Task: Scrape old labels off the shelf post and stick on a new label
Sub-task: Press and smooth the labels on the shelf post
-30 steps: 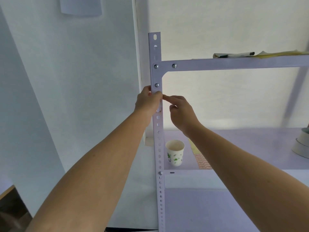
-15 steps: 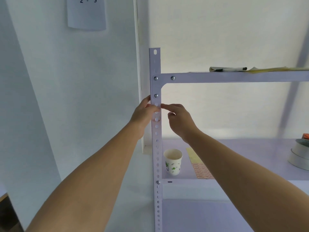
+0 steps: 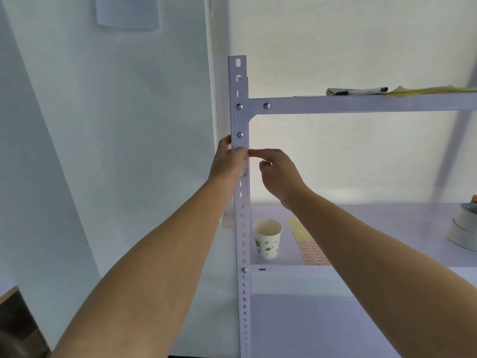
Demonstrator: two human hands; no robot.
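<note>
shelf post [image 3: 241,228]: upright, pale lilac, perforated; centre of view; top end shows, bottom cut off by the frame edge; bolts [image 3: 239,134] tie it to the upper beam [image 3: 361,105]
left hand [image 3: 226,164]: comes in from the post's left side, just under the lowest corner bolt; fingers curled round onto the front face, thumb up along the left edge; grasping the post
right hand [image 3: 280,174]: right of the post, same height; index finger [image 3: 258,152] stretched to the post's right edge, tip meeting the left fingertips; other fingers curled in, thumb tucked below; can't tell whether it pinches anything or only touches
contact spot: covered by both sets of fingertips; post face there hidden; any label under them can't be made out
post below the hands: slot holes partly masked by the left wrist; pale patch by one hole just under the left hand, too blurred to identify
label sheet [image 3: 311,250]: flat on the lower shelf [image 3: 387,228], just right of the cup; far part yellowish, near part printed orange; right forearm covers its right side
paper cup [image 3: 267,239]: upright on the same shelf, near the post; leaf print; contents not readable
top shelf: marker [image 3: 361,91] and yellow paper [image 3: 433,89] lying on it; seen edge-on, only edges show
tape rolls [image 3: 464,228]: stacked at far right; cut off by the frame
wall sheet [image 3: 126,14]: top left; upper part cut off
</note>
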